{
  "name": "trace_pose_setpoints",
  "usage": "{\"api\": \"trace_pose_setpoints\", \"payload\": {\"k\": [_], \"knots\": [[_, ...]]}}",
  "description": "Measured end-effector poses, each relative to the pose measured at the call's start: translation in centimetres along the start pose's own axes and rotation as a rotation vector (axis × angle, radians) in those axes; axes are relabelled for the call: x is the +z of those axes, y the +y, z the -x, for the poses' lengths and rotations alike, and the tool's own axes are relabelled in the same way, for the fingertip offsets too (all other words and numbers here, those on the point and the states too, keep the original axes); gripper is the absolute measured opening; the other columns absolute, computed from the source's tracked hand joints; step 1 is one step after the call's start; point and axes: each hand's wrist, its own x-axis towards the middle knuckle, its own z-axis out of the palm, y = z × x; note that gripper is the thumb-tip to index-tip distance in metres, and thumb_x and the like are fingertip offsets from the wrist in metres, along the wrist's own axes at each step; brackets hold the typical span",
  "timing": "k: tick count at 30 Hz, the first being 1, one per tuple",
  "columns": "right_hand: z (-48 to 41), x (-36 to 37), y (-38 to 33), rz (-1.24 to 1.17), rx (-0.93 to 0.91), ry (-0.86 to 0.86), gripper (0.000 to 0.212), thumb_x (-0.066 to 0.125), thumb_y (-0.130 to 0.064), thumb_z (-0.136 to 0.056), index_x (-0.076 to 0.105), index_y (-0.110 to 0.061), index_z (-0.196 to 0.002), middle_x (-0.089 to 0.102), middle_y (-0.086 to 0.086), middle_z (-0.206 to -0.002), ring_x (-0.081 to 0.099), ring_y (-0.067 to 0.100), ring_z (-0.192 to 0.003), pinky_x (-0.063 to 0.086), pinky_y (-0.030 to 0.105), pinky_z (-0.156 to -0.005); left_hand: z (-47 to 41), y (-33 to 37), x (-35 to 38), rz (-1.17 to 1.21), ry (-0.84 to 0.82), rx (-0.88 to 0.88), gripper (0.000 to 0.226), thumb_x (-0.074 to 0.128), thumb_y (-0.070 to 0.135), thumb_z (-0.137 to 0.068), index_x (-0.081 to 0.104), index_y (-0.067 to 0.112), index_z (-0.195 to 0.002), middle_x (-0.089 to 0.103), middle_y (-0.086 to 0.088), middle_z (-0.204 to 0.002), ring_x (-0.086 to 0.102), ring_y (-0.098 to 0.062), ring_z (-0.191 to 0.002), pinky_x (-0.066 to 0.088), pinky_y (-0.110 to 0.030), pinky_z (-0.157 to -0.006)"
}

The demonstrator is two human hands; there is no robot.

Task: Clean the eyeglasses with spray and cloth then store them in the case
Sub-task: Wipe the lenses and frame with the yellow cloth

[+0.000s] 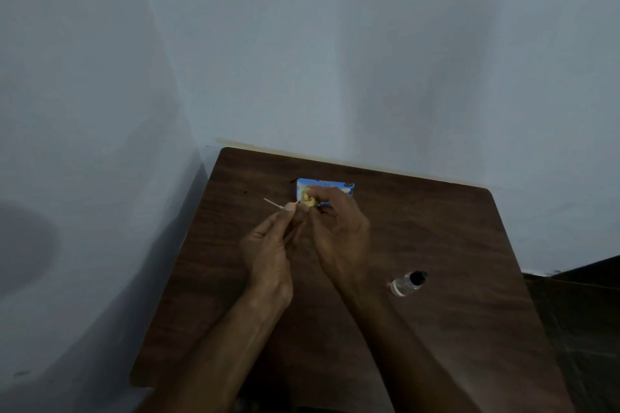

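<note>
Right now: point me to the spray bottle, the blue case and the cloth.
spray bottle (pixel 405 284), head view, on its clear body, lying on the table.
blue case (pixel 303 185), head view, on its visible left end behind the hands.
cloth (pixel 308 200), head view, on the yellow wad at the right hand's fingertips.

I read: case (pixel 335 185) blue; cloth (pixel 308 200) pale yellow; spray bottle (pixel 406 283) clear, cap black; table (pixel 436 228) dark brown woodgrain; wall (pixel 335 43) grey-blue.
</note>
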Motion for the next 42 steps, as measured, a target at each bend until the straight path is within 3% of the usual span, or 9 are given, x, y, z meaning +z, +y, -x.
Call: {"api": "trace_pose_setpoints", "payload": {"k": [4, 9, 14, 18, 23, 28, 31, 35, 42], "knots": [[0.2, 0.1, -0.7, 0.128, -0.188, -0.115, 0.024, 0.075, -0.005, -0.091, 0.075, -0.012, -0.114, 0.075, 0.003, -0.114, 0.067, 0.023, -0.11, 0.057, 0.045, -0.095, -0.3, 0.1, -0.3, -0.139, -0.008, 0.058, 0.017, 0.07, 0.009, -0.098, 0.084, 0.015, -0.092, 0.084, -0.005, -0.091, 0.081, -0.015, -0.085, 0.065, -0.026, -0.071], [-1.2, -1.4, 0.0, 0.157, -0.099, -0.041, 0.019, 0.075, -0.002, -0.089, 0.075, -0.013, -0.105, 0.073, -0.003, -0.107, 0.064, 0.02, -0.101, 0.056, 0.039, -0.086, -0.1, 0.2, 0.1, -0.098, -0.038, 0.06, 0.012, 0.077, 0.009, -0.092, 0.087, 0.015, -0.088, 0.083, -0.013, -0.097, 0.082, -0.021, -0.091, 0.063, -0.024, -0.07], [0.2, -1.0, -0.9, 0.264, -0.273, -0.182, 0.024, 0.073, -0.009, -0.089, 0.073, -0.013, -0.113, 0.072, 0.001, -0.115, 0.061, 0.022, -0.11, 0.048, 0.03, -0.096, -0.1, 0.1, -0.2, -0.206, 0.007, 0.061, 0.017, 0.073, 0.014, -0.096, 0.087, 0.02, -0.09, 0.084, -0.006, -0.096, 0.081, -0.016, -0.089, 0.063, -0.027, -0.07], [0.5, -1.3, -0.6, 0.32, -0.266, -0.205, 0.027, 0.074, -0.022, -0.094, 0.073, -0.013, -0.119, 0.073, 0.004, -0.118, 0.061, 0.022, -0.114, 0.053, 0.035, -0.095, 0.4, 0.1, 0.0, -0.165, 0.012, -0.006, 0.015, 0.071, 0.016, -0.099, 0.085, 0.012, -0.1, 0.084, -0.006, -0.095, 0.081, -0.015, -0.084, 0.062, -0.024, -0.065], [0.4, -1.4, 0.1, 0.332, -0.247, -0.138, 0.019, 0.074, -0.012, -0.096, 0.074, -0.009, -0.115, 0.074, 0.005, -0.115, 0.064, 0.022, -0.108, 0.055, 0.037, -0.089, 0.9, 0.1, 0.8, -0.076, 0.016, -0.069, 0.012, 0.072, 0.012, -0.097, 0.083, 0.008, -0.099, 0.084, -0.008, -0.093, 0.08, -0.015, -0.082, 0.061, -0.034, -0.082], [2.0, -1.2, -0.2, 0.315, -0.301, -0.124, 0.022, 0.077, -0.004, -0.092, 0.075, -0.009, -0.113, 0.074, 0.004, -0.116, 0.065, 0.021, -0.107, 0.051, 0.027, -0.091, 1.3, 0.4, 0.3, -0.033, -0.004, -0.162, 0.018, 0.074, 0.016, -0.096, 0.081, 0.006, -0.109, 0.083, -0.011, -0.101, 0.08, -0.017, -0.085, 0.06, -0.031, -0.072], [2.4, -1.5, 0.0, 0.294, -0.298, -0.09, 0.02, 0.077, -0.003, -0.092, 0.075, -0.006, -0.112, 0.073, 0.007, -0.11, 0.067, 0.023, -0.101, 0.055, 0.033, -0.086, 1.8, -0.1, 0.3, -0.005, -0.005, -0.186, 0.022, 0.073, 0.015, -0.096, 0.079, 0.003, -0.113, 0.081, -0.014, -0.103, 0.077, -0.022, -0.091, 0.06, -0.032, -0.077], [2.2, -1.5, 0.1, 0.257, -0.231, -0.072, 0.024, 0.075, -0.005, -0.094, 0.074, -0.005, -0.119, 0.071, 0.009, -0.113, 0.067, 0.023, -0.104, 0.057, 0.038, -0.089, 1.8, -0.5, 0.2, -0.004, -0.033, -0.156, 0.013, 0.071, 0.009, -0.097, 0.08, 0.005, -0.105, 0.083, -0.009, -0.093, 0.08, -0.014, -0.079, 0.064, -0.03, -0.077], [3.9, -0.5, 1.0, 0.188, -0.214, -0.148, 0.028, 0.075, -0.006, -0.093, 0.073, -0.005, -0.121, 0.067, 0.01, -0.12, 0.066, 0.022, -0.11, 0.058, 0.039, -0.089, 1.0, -0.7, -1.0, -0.024, 0.01, -0.098, 0.012, 0.074, 0.013, -0.095, 0.08, 0.011, -0.105, 0.083, -0.009, -0.098, 0.08, -0.018, -0.083, 0.065, -0.028, -0.068]]}}
